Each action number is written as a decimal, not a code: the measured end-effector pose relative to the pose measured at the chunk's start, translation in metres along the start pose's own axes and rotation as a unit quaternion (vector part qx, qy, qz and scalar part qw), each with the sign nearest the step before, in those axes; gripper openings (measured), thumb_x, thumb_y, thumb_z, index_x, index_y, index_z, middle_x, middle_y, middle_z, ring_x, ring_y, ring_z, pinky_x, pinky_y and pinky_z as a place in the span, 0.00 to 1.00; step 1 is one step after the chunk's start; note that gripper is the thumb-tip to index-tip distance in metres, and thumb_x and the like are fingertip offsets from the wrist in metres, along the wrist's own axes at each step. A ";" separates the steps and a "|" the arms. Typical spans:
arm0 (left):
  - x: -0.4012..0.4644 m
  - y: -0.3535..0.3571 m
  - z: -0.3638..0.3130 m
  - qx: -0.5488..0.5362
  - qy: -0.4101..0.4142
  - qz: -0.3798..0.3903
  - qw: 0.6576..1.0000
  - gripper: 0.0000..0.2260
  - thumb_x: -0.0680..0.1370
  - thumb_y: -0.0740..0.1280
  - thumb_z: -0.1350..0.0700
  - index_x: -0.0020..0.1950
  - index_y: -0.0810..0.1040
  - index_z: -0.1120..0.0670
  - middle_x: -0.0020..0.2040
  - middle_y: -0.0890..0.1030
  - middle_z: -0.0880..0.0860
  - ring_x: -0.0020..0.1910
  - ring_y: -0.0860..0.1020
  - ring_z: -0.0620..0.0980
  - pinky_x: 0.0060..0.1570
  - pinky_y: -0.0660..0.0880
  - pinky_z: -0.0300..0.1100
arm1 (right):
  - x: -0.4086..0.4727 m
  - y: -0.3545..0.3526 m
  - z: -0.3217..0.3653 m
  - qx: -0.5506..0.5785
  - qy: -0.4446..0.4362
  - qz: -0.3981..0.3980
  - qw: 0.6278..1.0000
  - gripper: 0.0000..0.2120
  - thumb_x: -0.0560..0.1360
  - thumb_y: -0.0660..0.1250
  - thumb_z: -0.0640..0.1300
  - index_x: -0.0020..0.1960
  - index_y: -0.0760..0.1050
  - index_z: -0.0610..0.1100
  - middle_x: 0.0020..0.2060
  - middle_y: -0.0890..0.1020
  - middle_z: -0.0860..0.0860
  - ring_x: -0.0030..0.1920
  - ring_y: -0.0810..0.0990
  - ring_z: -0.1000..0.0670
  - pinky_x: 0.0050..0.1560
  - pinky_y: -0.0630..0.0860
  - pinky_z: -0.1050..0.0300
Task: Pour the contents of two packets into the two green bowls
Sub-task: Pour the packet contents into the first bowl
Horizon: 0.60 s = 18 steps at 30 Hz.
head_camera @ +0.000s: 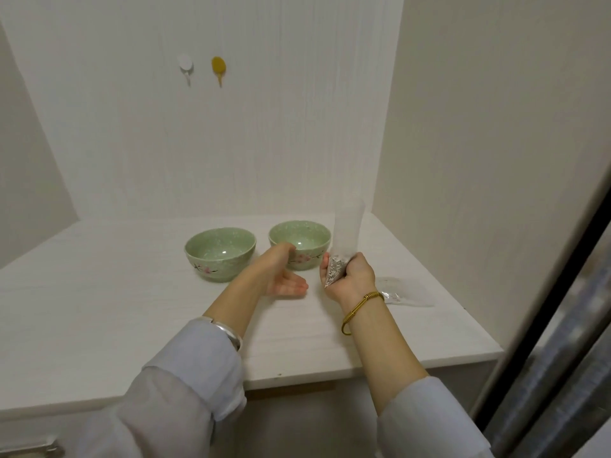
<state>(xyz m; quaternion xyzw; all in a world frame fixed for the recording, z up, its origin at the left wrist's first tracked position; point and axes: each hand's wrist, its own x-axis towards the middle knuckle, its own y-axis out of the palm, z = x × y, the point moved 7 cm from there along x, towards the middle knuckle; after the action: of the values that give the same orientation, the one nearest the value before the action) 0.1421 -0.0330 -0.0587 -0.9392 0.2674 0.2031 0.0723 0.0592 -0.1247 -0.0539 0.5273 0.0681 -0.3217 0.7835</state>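
Note:
Two green bowls with pink flower patterns stand side by side on the white table (132, 309): the left bowl (220, 253) and the right bowl (300, 243). Both look empty inside. My right hand (351, 276) grips a clear packet (344, 242) upright just right of the right bowl; pale grains sit in its lower part inside my fist. My left hand (281, 276) hovers open, palm turned right, in front of the right bowl, its thumb near the bowl's side. A second clear packet (406, 294) lies flat on the table to the right of my right wrist.
White walls close in the table at the back and on the right. Two hooks, one white (185, 66) and one yellow (218, 69), hang on the back wall. The table's front edge (297, 378) runs under my forearms. A dark door frame (545, 325) stands at the right.

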 end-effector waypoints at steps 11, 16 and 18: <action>0.027 0.016 0.000 -0.258 0.045 0.002 0.965 0.22 0.76 0.56 0.59 0.70 0.60 0.62 0.58 0.72 0.67 0.59 0.73 0.64 0.48 0.75 0.50 | 0.001 -0.008 0.021 0.012 0.000 -0.003 1.000 0.07 0.76 0.57 0.40 0.43 0.72 0.41 0.34 0.75 0.45 0.14 0.74 0.49 0.17 0.71 0.65; 0.020 0.005 0.001 -0.178 0.058 -0.063 0.980 0.18 0.74 0.53 0.62 0.64 0.63 0.60 0.46 0.75 0.64 0.42 0.78 0.62 0.29 0.80 0.49 | -0.005 -0.004 0.027 0.021 -0.008 0.006 1.000 0.07 0.76 0.57 0.40 0.49 0.72 0.41 0.35 0.75 0.45 0.23 0.76 0.48 0.17 0.71 0.66; 0.014 -0.003 0.004 -0.128 0.043 -0.066 0.989 0.15 0.74 0.53 0.60 0.60 0.63 0.60 0.39 0.77 0.65 0.31 0.80 0.62 0.23 0.79 0.45 | -0.007 -0.004 0.032 0.023 -0.015 0.004 1.000 0.07 0.76 0.57 0.40 0.50 0.72 0.41 0.35 0.75 0.44 0.28 0.74 0.49 0.17 0.71 0.66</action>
<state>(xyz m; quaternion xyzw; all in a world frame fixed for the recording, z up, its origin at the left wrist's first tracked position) 0.1532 -0.0358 -0.0683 -0.9642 0.1794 0.1895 -0.0471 0.0440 -0.1503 -0.0401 0.5407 0.0470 -0.3279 0.7732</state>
